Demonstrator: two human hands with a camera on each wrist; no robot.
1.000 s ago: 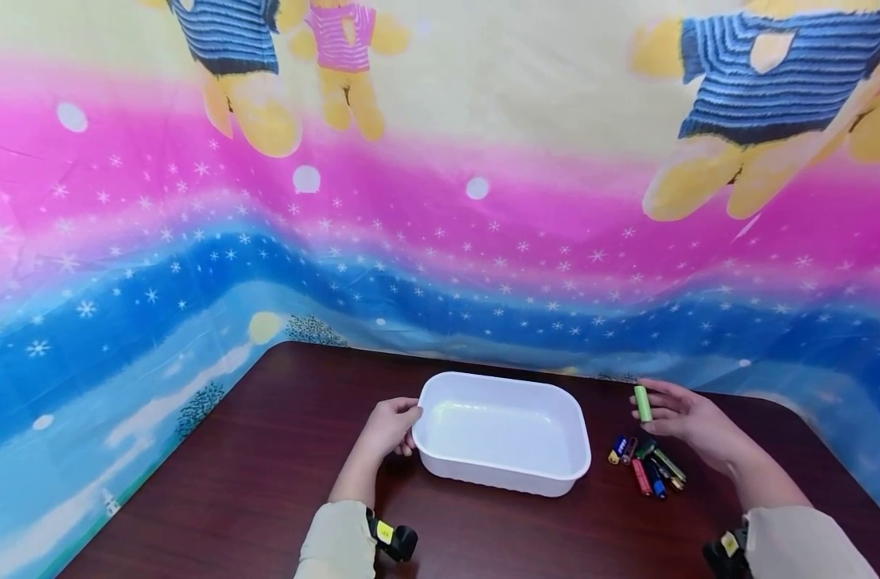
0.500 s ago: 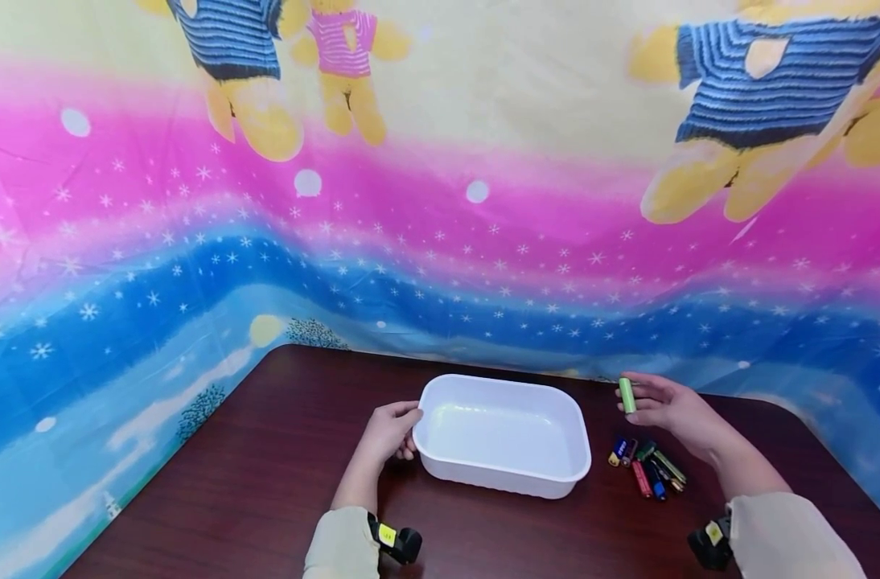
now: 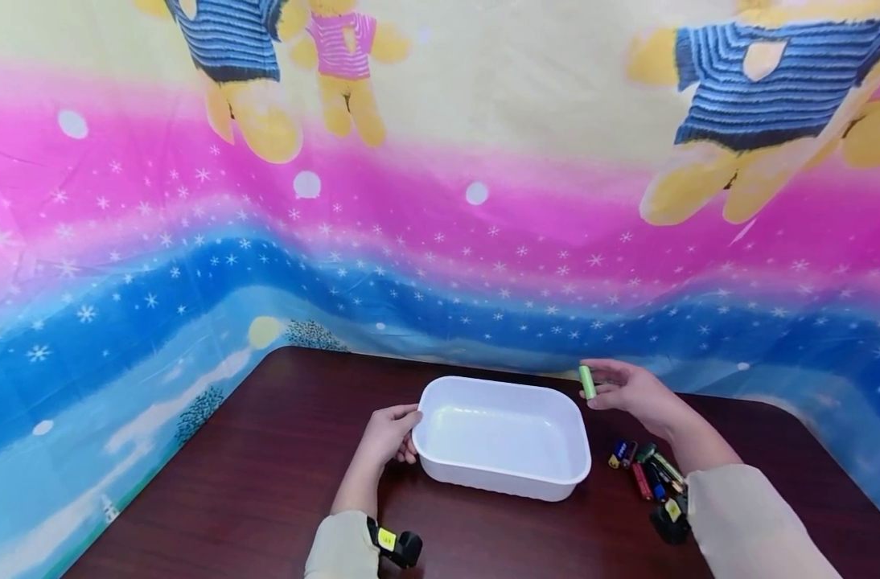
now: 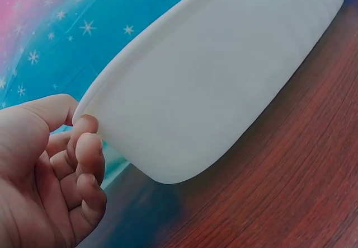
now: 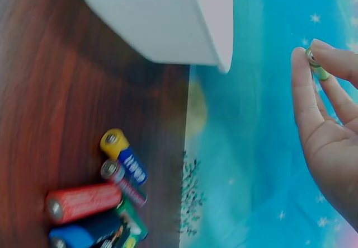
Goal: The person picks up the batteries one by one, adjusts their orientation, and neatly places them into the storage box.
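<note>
A white plastic basin (image 3: 501,478) stands on the dark wooden table, its inside bare. My left hand (image 3: 387,434) pinches its left rim between thumb and fingers; the left wrist view shows the thumb over the rim and curled fingers (image 4: 89,153) against the outer wall. Raised near the basin's far right corner, my right hand (image 3: 631,394) holds a light green battery (image 3: 588,383) between thumb and fingertips. In the right wrist view only the battery's end and part of its green side show. Several loose batteries (image 5: 84,202), red, blue, green and yellow-blue, lie in a cluster right of the basin.
The brown table (image 3: 266,466) ends at the back against a printed cloth (image 3: 483,241) with bears and snowflakes. Black wrist cameras (image 3: 396,545) sit on both wrists. The right forearm passes beside the battery cluster, and its wrist camera hides part of it.
My right hand has moved left and slightly up with the green battery, from above the pile to near the basin's corner. The left hand and basin stay in place.
</note>
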